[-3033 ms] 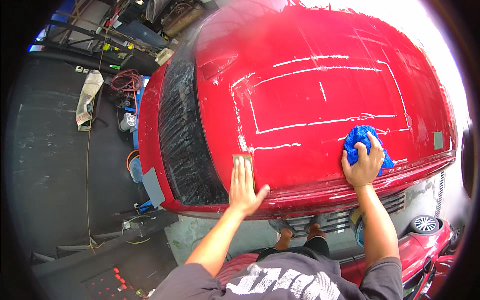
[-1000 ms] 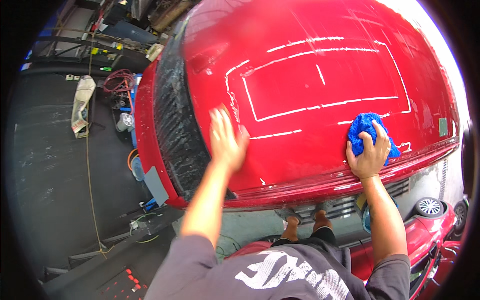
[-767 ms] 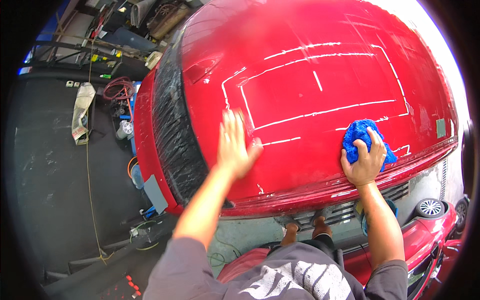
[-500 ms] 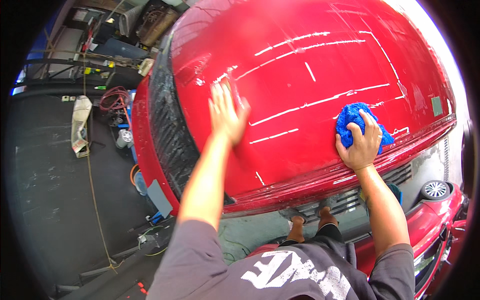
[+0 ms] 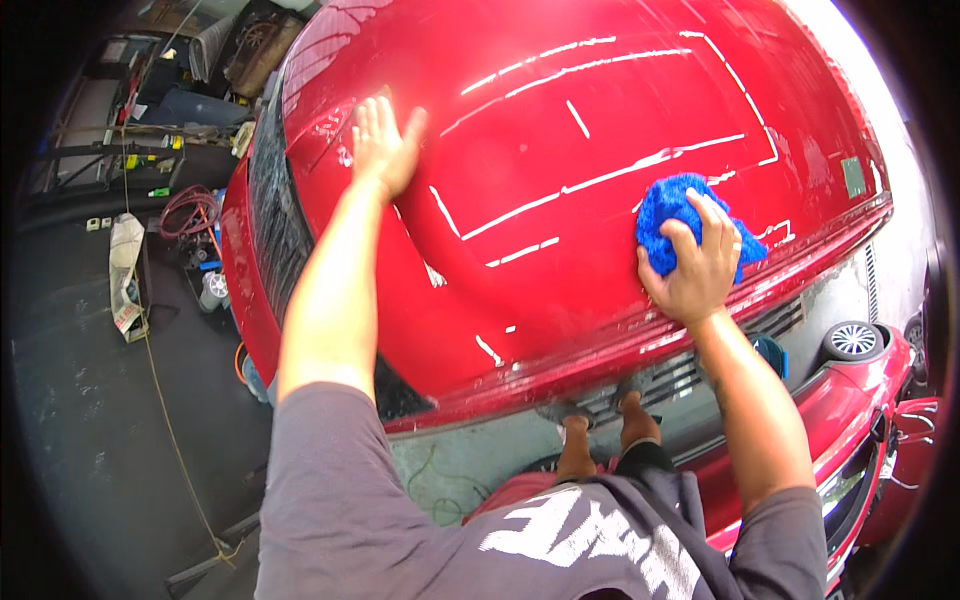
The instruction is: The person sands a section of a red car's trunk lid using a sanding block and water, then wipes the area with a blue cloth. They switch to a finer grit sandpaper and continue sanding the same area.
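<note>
A glossy red car's broad panel (image 5: 560, 315), apparently its roof, fills the middle, with thin white broken lines of reflected light across it. My left hand (image 5: 386, 155) lies flat on its far left part. Its fingers are stretched out and the thumb stands apart; whether anything thin lies under the palm is hidden. A fluffy blue microfibre cloth (image 5: 664, 207) is bunched under my right hand (image 5: 697, 268), whose bent fingers grip it against the panel near its right, closer edge.
Dark wet glass (image 5: 272, 190) borders the panel on the left. A second red car (image 5: 870, 400) with a silver-spoked wheel stands at lower right. A coiled reddish hose (image 5: 190, 212), a rope (image 5: 170, 400) and workshop clutter lie left. A floor grate runs beside my feet.
My left hand has slid left and farther away over the panel. The right hand stays on the blue cloth at nearly the same spot, while the whole view has shifted.
</note>
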{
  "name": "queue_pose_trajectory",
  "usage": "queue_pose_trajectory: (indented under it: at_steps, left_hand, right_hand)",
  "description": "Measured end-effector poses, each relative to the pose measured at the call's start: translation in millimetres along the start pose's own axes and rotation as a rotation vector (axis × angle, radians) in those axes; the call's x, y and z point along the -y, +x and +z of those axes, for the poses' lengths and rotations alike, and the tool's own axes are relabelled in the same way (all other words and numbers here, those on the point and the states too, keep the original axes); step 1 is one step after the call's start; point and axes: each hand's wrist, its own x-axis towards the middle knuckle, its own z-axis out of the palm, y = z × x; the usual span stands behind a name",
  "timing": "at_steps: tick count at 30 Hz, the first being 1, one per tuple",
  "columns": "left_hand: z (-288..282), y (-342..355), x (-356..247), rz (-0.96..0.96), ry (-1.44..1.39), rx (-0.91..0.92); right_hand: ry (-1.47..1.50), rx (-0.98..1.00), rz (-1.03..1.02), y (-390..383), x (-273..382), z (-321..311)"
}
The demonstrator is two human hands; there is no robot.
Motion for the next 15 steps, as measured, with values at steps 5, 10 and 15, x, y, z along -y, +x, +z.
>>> queue_pose_trajectory:
  at_steps: [5,10,15]
  left_hand:
    - [-7,-309,-17,0.255,0.014,0.123]
    - [-28,-383,-23,0.315,-0.032,0.162]
    - [-2,-271,-61,0.279,0.047,-0.063]
  right_hand:
    - [0.007,-0.02,-0.019,4,3,-8]
    - [0.005,-0.05,-0.026,2,6,-10]
    - [-0.059,-0.083,-0.062,-8,-2,1]
